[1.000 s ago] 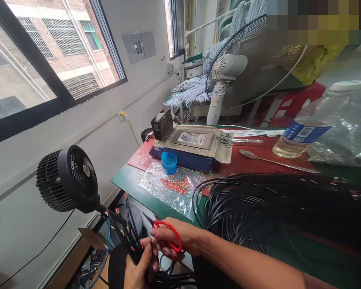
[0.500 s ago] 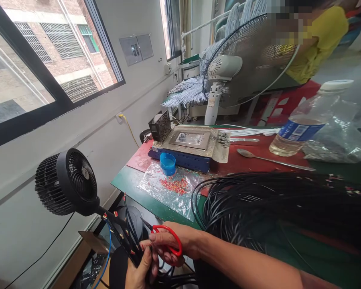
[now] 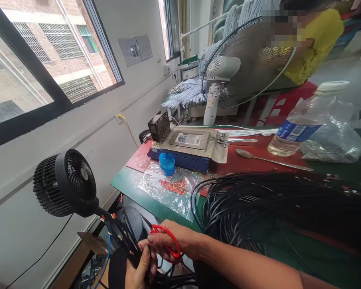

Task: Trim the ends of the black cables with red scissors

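Note:
My left hand (image 3: 139,268) is closed around a bunch of black cables (image 3: 126,245), whose stripped ends with small coloured wires fan out up and to the left. Red-handled scissors (image 3: 172,237) hang in my right hand (image 3: 165,245), their dark blades pointing up-left. The fingertips of both hands meet at the cables; what they pinch there is too small to make out. More black cable runs below my hands. On the table to the right lies a large heap of black cables (image 3: 234,208).
A black fan (image 3: 75,180) stands left of my hands. On the table are a blue cup (image 3: 167,164), red wire scraps (image 3: 176,186) on plastic, a blue-sided heating plate (image 3: 180,158), a spoon (image 3: 267,159) and a bottle (image 3: 295,136). A person in yellow (image 3: 321,44) sits beyond the large fan (image 3: 222,68).
Hardly anything differs. The view has shifted slightly, and both hands keep their hold on the cables and scissors.

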A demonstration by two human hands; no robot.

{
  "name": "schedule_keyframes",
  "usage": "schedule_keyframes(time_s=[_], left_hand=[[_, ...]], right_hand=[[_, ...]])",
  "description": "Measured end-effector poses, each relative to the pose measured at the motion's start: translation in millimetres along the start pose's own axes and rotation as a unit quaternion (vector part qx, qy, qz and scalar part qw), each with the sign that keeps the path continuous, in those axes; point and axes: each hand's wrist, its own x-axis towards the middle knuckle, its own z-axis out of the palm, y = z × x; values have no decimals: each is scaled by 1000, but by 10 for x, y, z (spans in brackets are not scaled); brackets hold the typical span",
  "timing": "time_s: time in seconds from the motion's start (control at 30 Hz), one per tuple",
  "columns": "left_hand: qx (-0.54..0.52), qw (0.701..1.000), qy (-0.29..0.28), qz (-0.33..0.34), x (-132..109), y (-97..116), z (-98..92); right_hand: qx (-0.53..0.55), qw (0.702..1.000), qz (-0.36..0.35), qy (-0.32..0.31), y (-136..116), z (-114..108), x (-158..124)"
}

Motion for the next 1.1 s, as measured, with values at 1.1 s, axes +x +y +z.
schedule_keyframes(time_s=[1.1], left_hand=[[-27, 994, 102, -16, -25, 43, 67]], right_hand=[[-59, 996, -37, 60, 71, -33, 40]])
